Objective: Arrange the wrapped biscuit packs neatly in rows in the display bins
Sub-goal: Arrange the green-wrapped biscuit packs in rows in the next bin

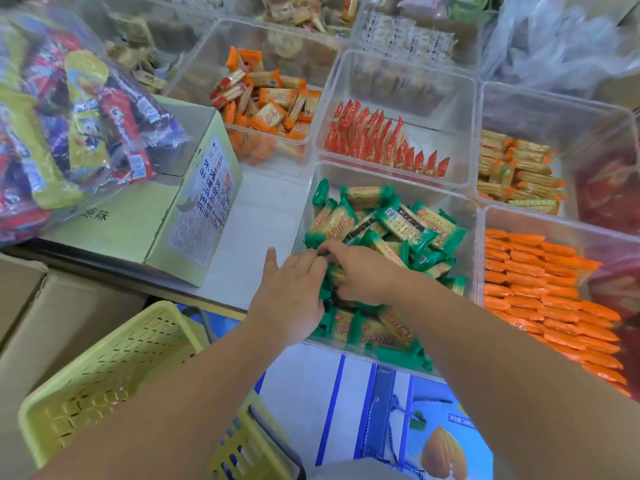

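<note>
Green-wrapped biscuit packs [398, 223] lie jumbled in bin [398, 178]

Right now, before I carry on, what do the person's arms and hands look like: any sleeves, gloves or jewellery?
Both are bare. The left hand and right hand wear no gloves, and no ring shows. The left forearm and right forearm show no sleeve, watch or bracelet; anything worn higher up is out of view.
</note>
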Available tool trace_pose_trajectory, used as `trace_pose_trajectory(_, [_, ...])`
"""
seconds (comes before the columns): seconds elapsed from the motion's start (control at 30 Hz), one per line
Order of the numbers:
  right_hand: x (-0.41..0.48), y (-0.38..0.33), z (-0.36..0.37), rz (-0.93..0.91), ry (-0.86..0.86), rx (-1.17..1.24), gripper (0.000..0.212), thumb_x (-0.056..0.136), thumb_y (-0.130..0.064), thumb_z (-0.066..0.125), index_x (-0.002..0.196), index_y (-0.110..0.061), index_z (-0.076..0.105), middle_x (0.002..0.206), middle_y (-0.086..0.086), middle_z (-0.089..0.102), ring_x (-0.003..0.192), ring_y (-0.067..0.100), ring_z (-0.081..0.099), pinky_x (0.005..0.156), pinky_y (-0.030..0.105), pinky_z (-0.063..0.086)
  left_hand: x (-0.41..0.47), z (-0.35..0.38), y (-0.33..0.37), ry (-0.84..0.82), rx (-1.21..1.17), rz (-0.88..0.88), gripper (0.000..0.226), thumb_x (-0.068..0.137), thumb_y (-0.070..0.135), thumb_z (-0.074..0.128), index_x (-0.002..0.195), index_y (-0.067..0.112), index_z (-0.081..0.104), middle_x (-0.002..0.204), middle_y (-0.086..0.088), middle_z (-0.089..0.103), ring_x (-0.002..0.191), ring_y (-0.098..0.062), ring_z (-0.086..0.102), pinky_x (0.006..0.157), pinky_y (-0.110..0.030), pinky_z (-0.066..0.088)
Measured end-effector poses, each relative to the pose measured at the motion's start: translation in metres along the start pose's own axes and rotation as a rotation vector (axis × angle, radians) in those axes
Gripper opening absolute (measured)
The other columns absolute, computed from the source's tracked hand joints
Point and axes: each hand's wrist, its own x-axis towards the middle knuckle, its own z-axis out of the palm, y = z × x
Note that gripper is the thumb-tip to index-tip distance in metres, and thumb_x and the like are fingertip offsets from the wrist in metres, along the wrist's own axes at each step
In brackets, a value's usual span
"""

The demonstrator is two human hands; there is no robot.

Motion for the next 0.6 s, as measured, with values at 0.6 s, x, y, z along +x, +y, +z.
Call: trace_pose_trajectory(0.6, [-0.046, 0.024, 0.001, 0.12, 0.403, 0.242, 0.026, 0.08, -0.026, 0.073, 0.087, -0.023, 0.049, 0.076, -0.005, 0.049, 0.064, 0.013, 0.042, 0.056, 0.031, 0.034, 0.004, 0.003, 0.001, -0.093, 0.166, 0.013, 0.07, 0.092, 0.058, 0.035, 0.15, 0.021, 0.038, 0.149, -0.001, 0.042, 0.133, -0.021, 0.038, 0.111, -0.069, 0.008])
